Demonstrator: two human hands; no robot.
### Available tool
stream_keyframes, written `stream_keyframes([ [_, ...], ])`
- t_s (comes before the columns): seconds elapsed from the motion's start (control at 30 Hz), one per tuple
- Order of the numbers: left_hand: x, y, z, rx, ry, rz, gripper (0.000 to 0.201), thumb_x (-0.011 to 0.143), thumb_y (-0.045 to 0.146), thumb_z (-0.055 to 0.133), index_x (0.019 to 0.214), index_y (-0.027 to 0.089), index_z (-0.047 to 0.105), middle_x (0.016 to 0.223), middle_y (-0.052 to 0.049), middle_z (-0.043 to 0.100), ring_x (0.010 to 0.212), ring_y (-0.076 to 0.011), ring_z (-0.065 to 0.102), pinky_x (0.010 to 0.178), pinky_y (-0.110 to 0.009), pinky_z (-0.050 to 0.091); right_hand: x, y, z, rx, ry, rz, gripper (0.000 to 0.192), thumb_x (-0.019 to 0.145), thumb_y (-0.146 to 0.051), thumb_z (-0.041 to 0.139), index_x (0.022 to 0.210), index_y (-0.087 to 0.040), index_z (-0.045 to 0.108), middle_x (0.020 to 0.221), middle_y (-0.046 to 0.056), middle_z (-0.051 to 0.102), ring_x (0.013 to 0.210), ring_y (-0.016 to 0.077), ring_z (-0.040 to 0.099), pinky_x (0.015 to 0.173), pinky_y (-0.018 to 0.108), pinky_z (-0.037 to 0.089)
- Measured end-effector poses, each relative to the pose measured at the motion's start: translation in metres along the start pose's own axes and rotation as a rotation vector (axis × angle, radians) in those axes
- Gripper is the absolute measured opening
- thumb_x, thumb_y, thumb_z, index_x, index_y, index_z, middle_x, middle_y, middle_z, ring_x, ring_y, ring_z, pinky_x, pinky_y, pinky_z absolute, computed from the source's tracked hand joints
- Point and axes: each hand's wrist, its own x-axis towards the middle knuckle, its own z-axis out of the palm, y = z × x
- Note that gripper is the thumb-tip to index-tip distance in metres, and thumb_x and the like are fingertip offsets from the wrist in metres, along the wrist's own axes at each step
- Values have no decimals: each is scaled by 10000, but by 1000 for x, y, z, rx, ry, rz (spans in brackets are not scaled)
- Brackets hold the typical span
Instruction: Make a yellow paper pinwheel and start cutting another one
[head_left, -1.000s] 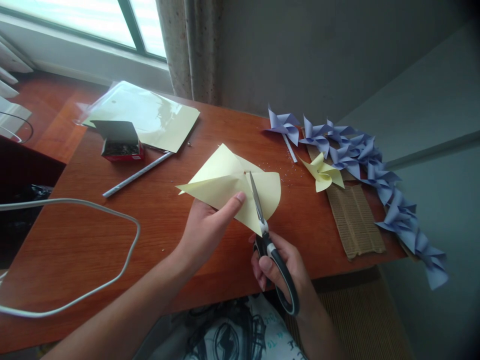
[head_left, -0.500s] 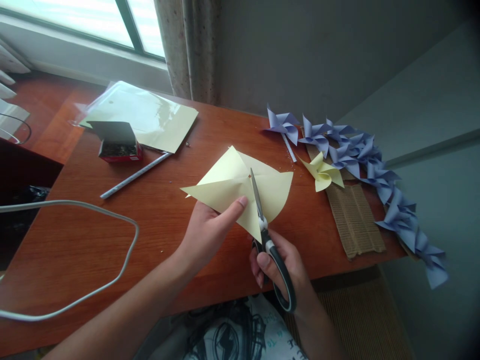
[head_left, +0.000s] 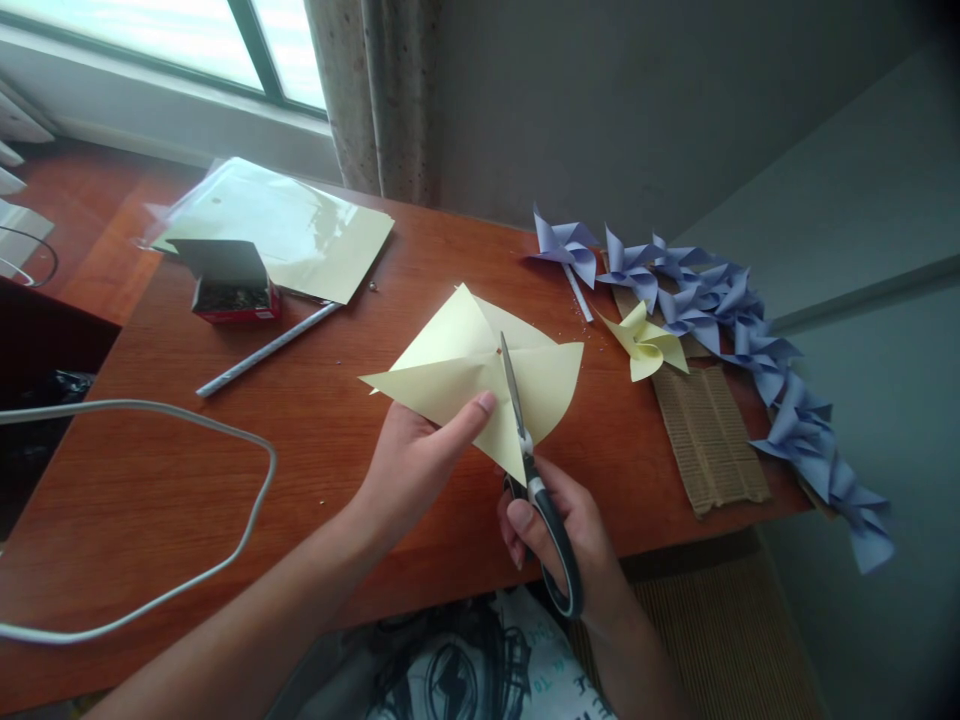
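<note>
A pale yellow paper square [head_left: 442,345], slit from its corners toward the middle, is held above the table in my left hand [head_left: 412,450]. The left thumb presses on top while the other fingers are hidden underneath. In my right hand [head_left: 570,520] is a pair of scissors [head_left: 556,540] with black and grey handles. One blade lies over the paper along a slit, its tip near a small reddish mark at the centre; the other blade is hidden below the sheet.
Several purple paper pinwheels [head_left: 690,305] and one yellow pinwheel [head_left: 643,345] lie at the right, by corrugated cardboard [head_left: 709,440]. At the left are yellow sheets [head_left: 352,250], an open small box [head_left: 236,300], a rolled paper stick [head_left: 266,350] and a white cable [head_left: 259,500].
The scissors' handles have swung slightly left and the blades look a little more closed. The paper and my left hand have hardly moved.
</note>
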Motion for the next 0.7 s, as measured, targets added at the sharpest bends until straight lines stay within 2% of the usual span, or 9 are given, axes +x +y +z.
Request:
stream_keyframes([
  [0.4,0,-2,-1,-27,3,1,261,862,314,751,1080,171,770,956,-70,791,876,-241,732,765,-309,586,0,-2,1,-31,-2,-4,395,873,-533,722,1006,-179,605,646,-39,550,500,92,491,460,208,416],
  [0.7,1,-2,0,-31,28,-7,280,840,327,764,1066,161,763,1001,-85,794,974,-275,726,837,-338,581,-1,2,0,-20,27,-9,425,848,-546,743,1019,-179,614,636,-42,549,487,93,487,440,206,422],
])
